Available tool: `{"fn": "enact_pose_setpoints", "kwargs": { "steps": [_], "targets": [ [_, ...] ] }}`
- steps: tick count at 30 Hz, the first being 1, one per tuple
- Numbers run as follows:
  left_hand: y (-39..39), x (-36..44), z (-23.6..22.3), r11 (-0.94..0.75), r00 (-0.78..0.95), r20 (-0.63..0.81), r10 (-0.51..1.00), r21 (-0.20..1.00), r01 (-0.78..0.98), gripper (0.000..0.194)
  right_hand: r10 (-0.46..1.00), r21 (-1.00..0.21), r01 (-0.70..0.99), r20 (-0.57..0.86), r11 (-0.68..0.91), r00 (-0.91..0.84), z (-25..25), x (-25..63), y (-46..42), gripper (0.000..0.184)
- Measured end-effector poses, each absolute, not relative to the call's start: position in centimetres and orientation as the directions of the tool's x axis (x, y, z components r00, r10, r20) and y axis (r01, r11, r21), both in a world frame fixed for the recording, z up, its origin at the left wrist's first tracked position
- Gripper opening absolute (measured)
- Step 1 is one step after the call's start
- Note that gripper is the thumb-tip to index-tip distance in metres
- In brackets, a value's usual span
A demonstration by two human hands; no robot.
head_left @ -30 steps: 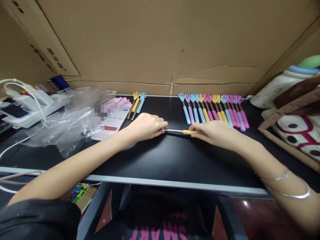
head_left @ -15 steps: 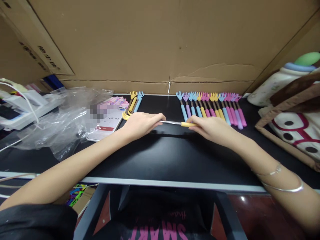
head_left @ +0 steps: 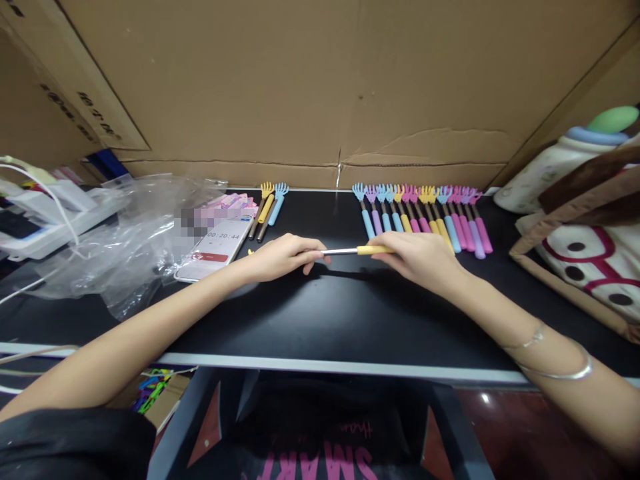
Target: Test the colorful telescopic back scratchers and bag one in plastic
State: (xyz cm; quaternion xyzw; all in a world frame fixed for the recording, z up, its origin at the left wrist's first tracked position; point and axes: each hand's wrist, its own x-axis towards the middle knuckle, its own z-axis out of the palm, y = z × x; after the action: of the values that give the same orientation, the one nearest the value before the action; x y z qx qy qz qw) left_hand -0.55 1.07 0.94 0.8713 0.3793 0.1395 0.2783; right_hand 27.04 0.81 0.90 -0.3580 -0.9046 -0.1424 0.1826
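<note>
A person seated at a black table point(head_left: 320, 320) holds a small back scratcher point(head_left: 341, 252) level between two bare hands, just above the tabletop and near its middle. The left hand point(head_left: 287, 259) pinches the silvery rod between thumb and fingers, while the right hand point(head_left: 420, 257) closes around the yellow grip point(head_left: 371, 250) at the other end. A sliver of yellow shows behind the left wrist, most of it hidden by the hand. A silvery bangle point(head_left: 583, 373) circles the right forearm.

Beyond the right hand, a row of scratchers point(head_left: 427, 194) in blue, purple, yellow and pink lies side by side, clawed heads toward the cardboard wall point(head_left: 240, 87). Well apart from that row, a yellow scratcher point(head_left: 266, 208) and a blue scratcher point(head_left: 276, 209) lie together beyond the left hand. Beside them sit pink packets point(head_left: 235, 203) and a phone point(head_left: 226, 248) whose timer reads 00:20:44, part of the area blurred out. Clear plastic bags point(head_left: 145, 220) crumple farther left, next to a white power strip point(head_left: 43, 241). At far right, a pale bottle point(head_left: 533, 175) leans behind a cloth bag point(head_left: 600, 260) with cartoon eyes
</note>
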Motion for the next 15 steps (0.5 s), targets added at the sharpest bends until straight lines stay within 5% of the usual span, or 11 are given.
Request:
{"fn": "enact_pose_setpoints", "kwargs": {
  "steps": [4,8,11,15],
  "targets": [
    [0.75,-0.41,0.70,-0.549,0.565,0.152,0.811,0.531,0.645,0.033,0.536,0.178,0.682,0.493,0.709,-0.685,1.11,27.07,0.81,0.030],
    [0.35,-0.29,0.36,-0.608,0.503,0.363,0.784,0.288,0.740,0.030,0.586,0.120,0.702,0.462,0.702,-0.665,0.85,27.26,1.04,0.034],
    [0.23,-0.28,0.18,-0.655,0.548,0.502,0.669,0.051,0.754,0.029,0.658,-0.049,0.695,0.377,0.717,-0.652,0.71,27.30,1.25,0.037],
    [0.06,-0.24,0.14,-0.670,0.632,0.581,0.512,-0.189,0.717,0.030,0.698,-0.442,0.583,0.152,0.681,-0.700,1.06,27.16,1.45,0.041]
  ]
}}
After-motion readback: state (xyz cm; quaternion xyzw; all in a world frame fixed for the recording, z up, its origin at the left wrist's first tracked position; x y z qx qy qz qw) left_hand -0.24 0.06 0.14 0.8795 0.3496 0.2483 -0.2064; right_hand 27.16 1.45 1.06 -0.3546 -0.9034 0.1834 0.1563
